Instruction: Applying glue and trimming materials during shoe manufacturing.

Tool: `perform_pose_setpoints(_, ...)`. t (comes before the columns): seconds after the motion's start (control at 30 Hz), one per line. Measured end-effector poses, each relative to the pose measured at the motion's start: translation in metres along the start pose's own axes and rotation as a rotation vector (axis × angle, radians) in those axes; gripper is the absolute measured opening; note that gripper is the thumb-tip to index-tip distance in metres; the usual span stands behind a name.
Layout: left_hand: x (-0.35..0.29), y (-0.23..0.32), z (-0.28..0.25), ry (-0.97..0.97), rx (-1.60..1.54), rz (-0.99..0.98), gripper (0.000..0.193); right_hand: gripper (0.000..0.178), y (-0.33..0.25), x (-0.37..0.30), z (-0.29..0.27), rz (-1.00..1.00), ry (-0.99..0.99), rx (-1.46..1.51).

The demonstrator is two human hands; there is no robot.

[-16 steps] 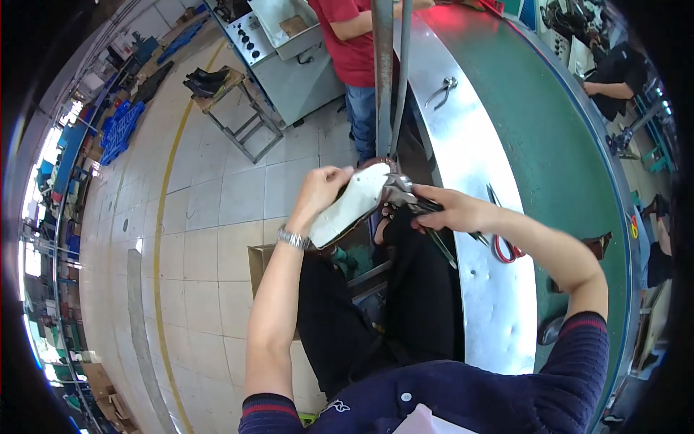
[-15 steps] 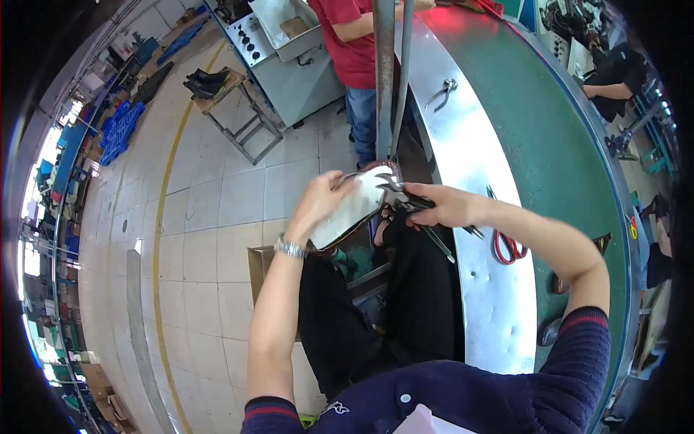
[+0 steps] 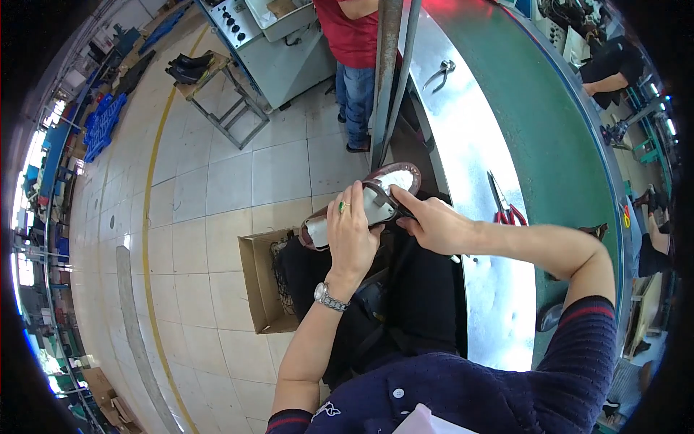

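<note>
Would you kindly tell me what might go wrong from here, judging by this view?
First, the shoe is gripped by the left hand and the right hand; if both grips loosened, it might slip and drop. Second, the red-handled scissors lie on the metal bench close to the right forearm, so a careless swing of that arm could perhaps knock them.

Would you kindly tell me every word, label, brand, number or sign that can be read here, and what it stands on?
None can be read.
Shoe: no legible marking shows.
Watch: dial too small to read.
Navy shirt: a small pale emblem, no readable letters.
Machine panel: any markings are too small to read.
</note>
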State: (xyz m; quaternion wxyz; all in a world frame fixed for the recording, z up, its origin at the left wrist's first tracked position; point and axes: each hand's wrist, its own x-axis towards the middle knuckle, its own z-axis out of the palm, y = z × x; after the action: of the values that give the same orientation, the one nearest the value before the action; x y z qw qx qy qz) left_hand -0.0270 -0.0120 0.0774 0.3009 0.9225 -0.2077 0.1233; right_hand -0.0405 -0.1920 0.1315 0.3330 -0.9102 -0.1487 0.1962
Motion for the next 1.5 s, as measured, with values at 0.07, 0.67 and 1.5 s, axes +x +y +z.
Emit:
perform_pose_setpoints(0.07,-0.003,-0.001,0.000,0.012,-0.026,-0.006,0.082,0.054,-0.011,-0.006,-0.002,0.059,0.009,0.004)
perform_pose_setpoints(0.67,-0.016,-0.025,0.010,0.070,0.185,0.253,0.070,0.052,-0.037,0.011,-0.061,-0.115,-0.124,-0.546)
perform_pose_setpoints(1.5,-0.019,-0.018,0.019,0.127,0.341,0.263,0.046,0.058,-0.012,0.025,-0.031,0.193,0.090,-0.200)
